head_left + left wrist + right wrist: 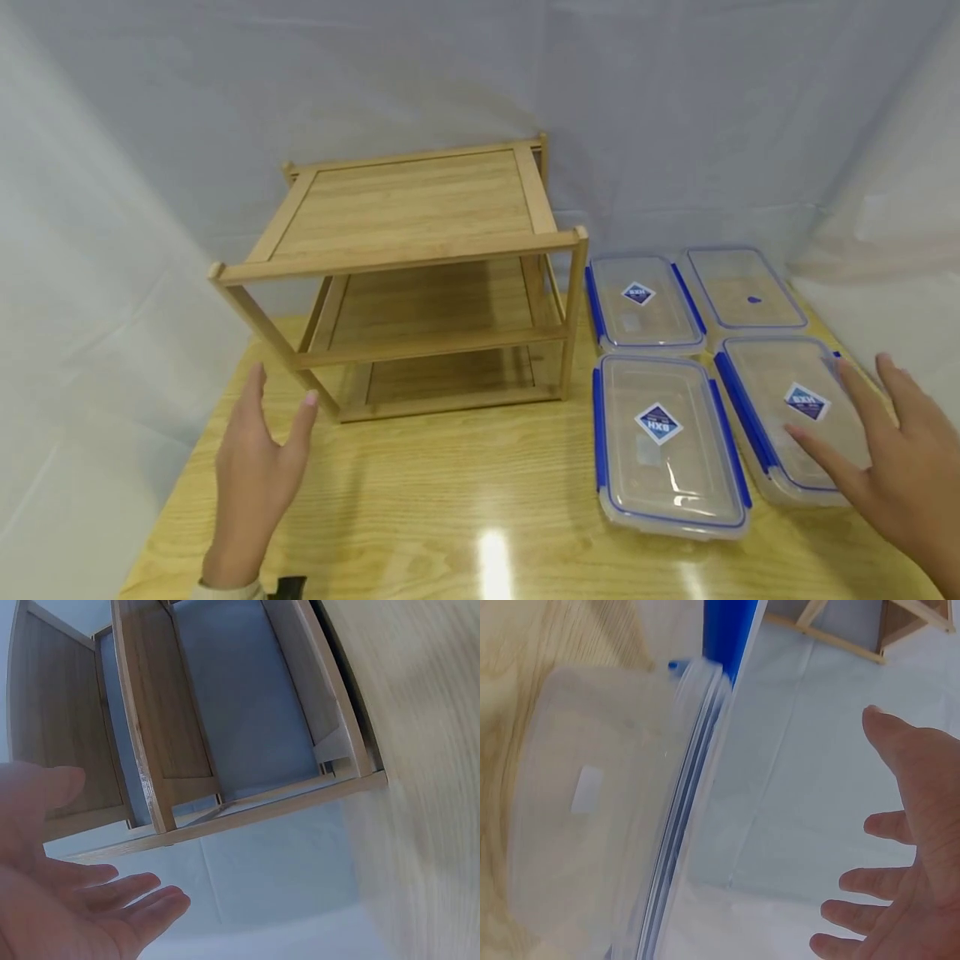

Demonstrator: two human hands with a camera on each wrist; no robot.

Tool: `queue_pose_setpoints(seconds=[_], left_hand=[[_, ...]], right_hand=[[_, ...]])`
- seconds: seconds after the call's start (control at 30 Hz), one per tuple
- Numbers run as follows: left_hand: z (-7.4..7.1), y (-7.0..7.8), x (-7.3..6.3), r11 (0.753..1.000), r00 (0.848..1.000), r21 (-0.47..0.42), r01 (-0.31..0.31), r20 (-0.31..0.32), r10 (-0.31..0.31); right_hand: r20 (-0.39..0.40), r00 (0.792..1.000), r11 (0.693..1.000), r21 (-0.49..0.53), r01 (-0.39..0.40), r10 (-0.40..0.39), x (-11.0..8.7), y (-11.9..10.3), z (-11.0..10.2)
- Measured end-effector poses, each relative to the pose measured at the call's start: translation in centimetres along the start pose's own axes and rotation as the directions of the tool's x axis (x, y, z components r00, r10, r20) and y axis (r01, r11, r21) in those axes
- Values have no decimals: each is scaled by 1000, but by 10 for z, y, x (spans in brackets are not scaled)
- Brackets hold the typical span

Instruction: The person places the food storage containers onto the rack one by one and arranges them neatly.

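Observation:
My left hand [255,475] hovers over the table's left side, thumb spread from the straight fingers, holding nothing. Just beyond it stands a three-tier wooden rack [420,250], whose shelves and side post also show in the left wrist view. My right hand [900,450] is spread with nothing in it, overlapping the front-right lidded plastic container [795,400] in the head view. In the right wrist view that hand is apart from a clear container [592,802] with a blue seal. Left of it sits another container [667,483] with blue side clips.
Behind these two are a clipped container [637,317] and a container [742,292] with a blue-rimmed lid but no visible side clips. All rest on the light wood table [450,492]. Pale sheeting [420,75] hangs behind the table and along both sides.

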State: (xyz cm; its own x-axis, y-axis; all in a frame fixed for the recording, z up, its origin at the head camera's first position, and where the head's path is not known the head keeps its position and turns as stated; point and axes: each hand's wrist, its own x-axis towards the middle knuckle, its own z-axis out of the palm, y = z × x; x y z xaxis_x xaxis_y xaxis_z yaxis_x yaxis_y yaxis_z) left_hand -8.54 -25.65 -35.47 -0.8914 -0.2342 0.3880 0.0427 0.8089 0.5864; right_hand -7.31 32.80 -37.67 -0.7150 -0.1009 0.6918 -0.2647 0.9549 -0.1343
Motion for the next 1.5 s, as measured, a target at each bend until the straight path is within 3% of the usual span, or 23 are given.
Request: queue_pose_setpoints(seconds=[0.2, 0.37, 0.5, 0.57, 0.67, 0.77, 0.93, 1.13, 1.37, 1.5], left_hand=[[0, -4, 15, 996, 1000, -88, 14, 16, -13], [1, -8, 25, 976, 994, -202, 81, 84, -66], [4, -10, 29, 958, 987, -251, 138, 115, -112], [6, -11, 32, 951, 987, -271, 148, 107, -123], [10, -11, 35, 942, 989, -303, 141, 87, -120], [12, -12, 37, 933, 990, -332, 140, 75, -122], [14, -13, 41, 924, 983, -336, 185, 62, -174], [18, -15, 46, 916, 978, -348, 199, 10, -208], [24, -17, 53, 896, 975, -399, 194, -24, -222], [25, -18, 54, 887, 974, -418, 194, -25, -225]], right_hand=[[-2, 998, 997, -31, -66, 66, -4, 16, 0], [100, 981, 985, 13, -171, 169, -9, 31, -1], [200, 959, 978, 11, -208, 201, -10, 47, 3], [251, 943, 974, 10, -226, 217, -10, 54, 5], [247, 950, 975, 68, -212, 190, -11, 66, 10], [278, 939, 967, 93, -235, 202, -11, 75, 12], [435, 861, 943, 71, -326, 265, -12, 87, 16], [492, 825, 918, 117, -380, 278, -15, 98, 24], [640, 693, 893, 21, -449, 333, -11, 110, 24], [663, 671, 889, 18, -458, 332, -11, 116, 26]])
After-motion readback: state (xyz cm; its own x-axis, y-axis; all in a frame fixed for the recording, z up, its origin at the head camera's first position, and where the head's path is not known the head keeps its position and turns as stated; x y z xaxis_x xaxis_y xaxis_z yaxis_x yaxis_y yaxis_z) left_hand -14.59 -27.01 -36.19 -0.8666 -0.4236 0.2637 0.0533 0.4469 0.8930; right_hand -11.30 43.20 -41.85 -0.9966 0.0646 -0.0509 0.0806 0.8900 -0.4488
